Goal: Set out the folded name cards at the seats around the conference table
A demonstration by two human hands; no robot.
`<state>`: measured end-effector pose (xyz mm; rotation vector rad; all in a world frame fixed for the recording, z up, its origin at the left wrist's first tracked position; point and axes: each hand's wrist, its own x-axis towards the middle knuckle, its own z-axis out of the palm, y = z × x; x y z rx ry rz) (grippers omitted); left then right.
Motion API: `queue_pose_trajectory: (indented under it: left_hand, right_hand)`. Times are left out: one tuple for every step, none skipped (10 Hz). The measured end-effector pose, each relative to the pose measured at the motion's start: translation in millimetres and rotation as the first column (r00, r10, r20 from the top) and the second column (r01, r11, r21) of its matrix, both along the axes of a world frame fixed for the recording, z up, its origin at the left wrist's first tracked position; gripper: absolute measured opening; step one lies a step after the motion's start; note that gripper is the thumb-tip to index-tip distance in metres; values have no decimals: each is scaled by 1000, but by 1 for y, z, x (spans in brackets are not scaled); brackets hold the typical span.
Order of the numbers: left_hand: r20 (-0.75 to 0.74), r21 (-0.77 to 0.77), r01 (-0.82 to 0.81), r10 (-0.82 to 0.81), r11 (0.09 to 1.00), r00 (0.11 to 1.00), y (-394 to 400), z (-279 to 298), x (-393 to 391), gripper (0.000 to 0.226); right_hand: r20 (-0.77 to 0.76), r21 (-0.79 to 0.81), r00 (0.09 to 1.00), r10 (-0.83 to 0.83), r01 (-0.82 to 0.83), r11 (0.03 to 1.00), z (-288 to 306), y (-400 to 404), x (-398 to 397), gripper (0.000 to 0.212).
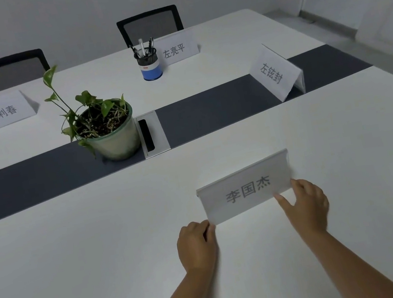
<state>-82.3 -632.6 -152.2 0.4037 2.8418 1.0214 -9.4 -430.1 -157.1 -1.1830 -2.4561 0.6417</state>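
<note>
Fingertips [281, 198] pinching the near name card [246, 190] at its lower corners: left hand [196, 243] curled at the left corner, right hand [305, 204] with thumb and forefinger on the right. Standing on the white conference table [81, 274], close to the near edge (print facing the seat). Three more cards already up: far left [1, 112], far middle [176, 48], table end [274, 73]. Probably near finished; other seats out of view.

near card [246, 190] 李国杰, far cards 李利春 [1, 112], 左亮平 [174, 50] (side one [272, 73] perhaps 左铉封)
</note>
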Motion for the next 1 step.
queue_pose_trajectory:
  left_hand:
    - [3,13,15,-15,1000,1000,-1,1,-1,20]
  right_hand:
    - [4,-14,1000,12,-12,1000,-1,1,-1,48]
